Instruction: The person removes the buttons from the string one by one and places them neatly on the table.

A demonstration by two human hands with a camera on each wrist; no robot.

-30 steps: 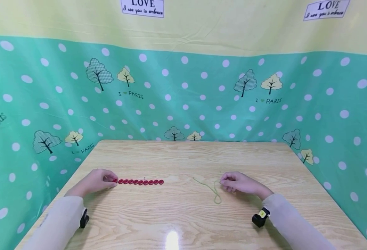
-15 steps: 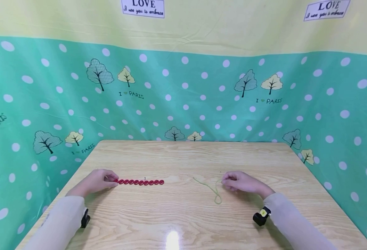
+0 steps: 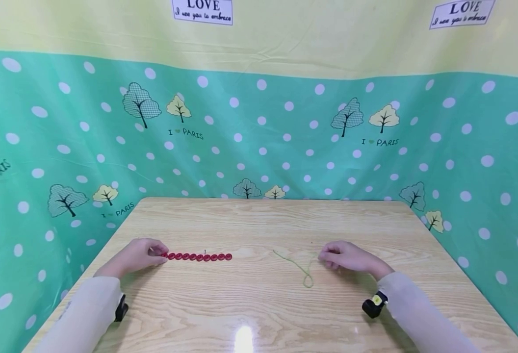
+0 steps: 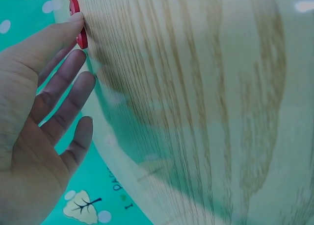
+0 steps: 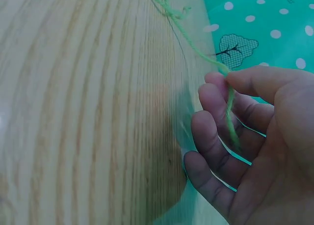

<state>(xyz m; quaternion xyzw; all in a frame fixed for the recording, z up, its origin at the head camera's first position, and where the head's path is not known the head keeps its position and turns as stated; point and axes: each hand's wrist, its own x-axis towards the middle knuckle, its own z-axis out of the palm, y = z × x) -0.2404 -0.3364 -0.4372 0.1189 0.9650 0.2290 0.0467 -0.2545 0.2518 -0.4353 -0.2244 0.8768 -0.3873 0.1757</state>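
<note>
Several red buttons (image 3: 200, 257) lie in a straight row on the left part of the table. With thumb and forefinger my left hand (image 3: 137, 255) pinches the button at the row's left end; in the left wrist view the thumb rests against that red button (image 4: 82, 39), and its other fingers are spread. A light green yarn (image 3: 306, 280) lies with a small loop right of the middle. My right hand (image 3: 347, 256) pinches the yarn between thumb and forefinger, and a short tail of green yarn (image 5: 229, 110) hangs past the fingers in the right wrist view.
The wooden table (image 3: 250, 220) reaches back to a green dotted curtain (image 3: 281, 132) with printed trees. A tiny upright speck (image 3: 205, 251) shows just behind the button row. Black wrist cameras (image 3: 375, 305) sit on both sleeves.
My right hand has drawn slightly to the right, pulling the near part of the yarn along with it. The left hand and the button row stay nearly still.
</note>
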